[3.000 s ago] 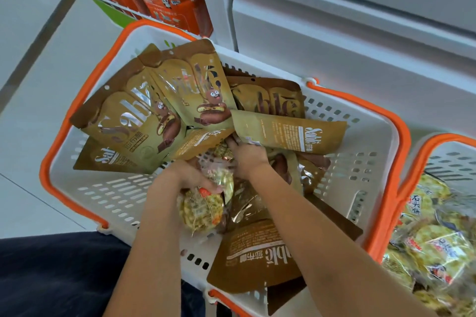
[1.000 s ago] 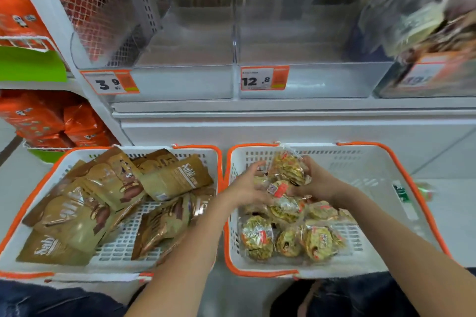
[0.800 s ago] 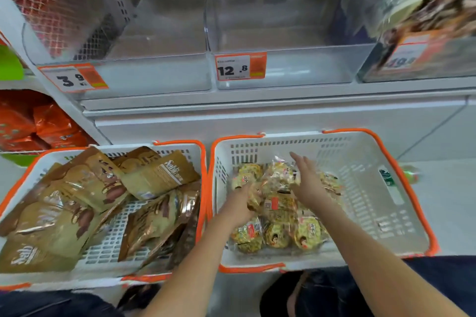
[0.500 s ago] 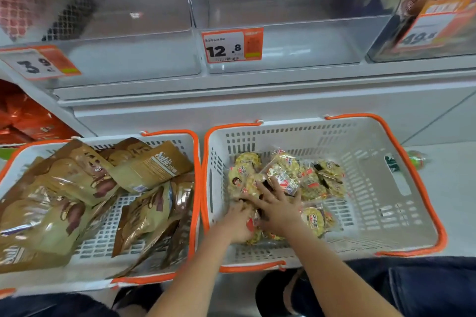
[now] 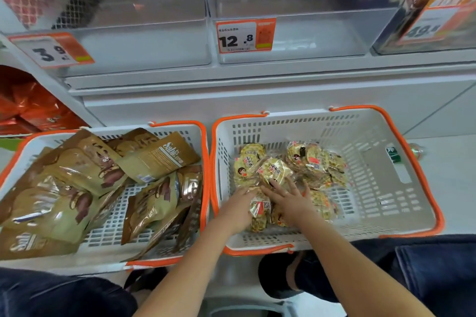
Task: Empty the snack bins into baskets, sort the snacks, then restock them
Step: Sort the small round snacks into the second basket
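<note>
Two white baskets with orange rims sit on the floor. The left basket (image 5: 108, 235) holds several brown and gold Sablé pouches (image 5: 85, 175). The right basket (image 5: 381, 188) holds several small clear packets of yellow-green round crackers (image 5: 275, 170). Both my hands are inside the right basket. My right hand (image 5: 291, 201) lies with fingers spread flat on the cracker packets. My left hand (image 5: 238, 207) rests on the packets beside it, its fingertips hidden among them. Above, two clear shelf bins (image 5: 283, 33) stand bare inside.
Price tags reading 3.9 (image 5: 51, 50) and 12.8 (image 5: 246, 36) hang on the bin fronts. A bin at the far right (image 5: 438, 8) holds dark snack bags. Orange bags (image 5: 31, 108) fill a lower shelf at left. My knees in dark jeans (image 5: 412, 278) are below.
Both hands left the pouch basket with cracker packets, moved to the right basket and set them down. Since half a second ago the hands stay pressed on the pile.
</note>
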A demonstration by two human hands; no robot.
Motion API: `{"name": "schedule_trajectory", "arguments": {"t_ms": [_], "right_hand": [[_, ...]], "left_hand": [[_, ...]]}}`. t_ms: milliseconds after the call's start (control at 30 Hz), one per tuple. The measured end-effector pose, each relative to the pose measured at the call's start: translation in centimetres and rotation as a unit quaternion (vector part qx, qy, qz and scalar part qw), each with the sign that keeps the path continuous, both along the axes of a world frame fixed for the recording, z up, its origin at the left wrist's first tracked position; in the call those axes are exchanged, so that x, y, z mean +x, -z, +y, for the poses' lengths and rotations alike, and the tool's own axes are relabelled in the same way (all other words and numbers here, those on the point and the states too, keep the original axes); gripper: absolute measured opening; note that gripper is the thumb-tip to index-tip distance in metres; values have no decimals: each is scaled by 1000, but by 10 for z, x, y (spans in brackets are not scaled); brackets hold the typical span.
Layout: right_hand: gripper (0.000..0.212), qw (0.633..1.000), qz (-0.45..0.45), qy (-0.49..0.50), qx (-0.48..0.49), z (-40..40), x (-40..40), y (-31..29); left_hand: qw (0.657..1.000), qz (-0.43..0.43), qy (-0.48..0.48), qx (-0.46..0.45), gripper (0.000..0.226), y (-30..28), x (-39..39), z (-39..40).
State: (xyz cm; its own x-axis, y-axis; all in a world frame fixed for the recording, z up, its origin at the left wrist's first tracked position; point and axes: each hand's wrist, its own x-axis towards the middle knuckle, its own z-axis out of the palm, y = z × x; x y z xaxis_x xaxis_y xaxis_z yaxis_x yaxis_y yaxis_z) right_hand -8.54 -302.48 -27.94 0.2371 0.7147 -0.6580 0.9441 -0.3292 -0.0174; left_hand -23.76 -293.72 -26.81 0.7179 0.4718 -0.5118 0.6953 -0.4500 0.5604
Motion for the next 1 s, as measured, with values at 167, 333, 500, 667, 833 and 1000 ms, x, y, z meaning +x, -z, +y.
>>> {"name": "schedule_trajectory", "arguments": {"t_ms": [167,333,500,667,833,1000], "right_hand": [[68,982,48,140,119,18,0,-28],[42,927,136,161,310,61,-35,-61],[38,894,226,58,383,109,-90,-94],[48,906,267,-37,326,176,-150,-91],[65,931,163,-185,270,253,-206,-64],[70,928,12,-229,293,304,-214,-51]], "left_hand": [[986,-111,-112,52,55,-25,-13,-15],[943,-173,-252,131,28,-60,-57,14],[916,-98,-357,154,25,-62,-135,74],[895,85,-373,230,38,-47,-218,121],[898,208,-339,187,67,-12,-258,149],[904,197,-276,261,31,4,-269,195]]}}
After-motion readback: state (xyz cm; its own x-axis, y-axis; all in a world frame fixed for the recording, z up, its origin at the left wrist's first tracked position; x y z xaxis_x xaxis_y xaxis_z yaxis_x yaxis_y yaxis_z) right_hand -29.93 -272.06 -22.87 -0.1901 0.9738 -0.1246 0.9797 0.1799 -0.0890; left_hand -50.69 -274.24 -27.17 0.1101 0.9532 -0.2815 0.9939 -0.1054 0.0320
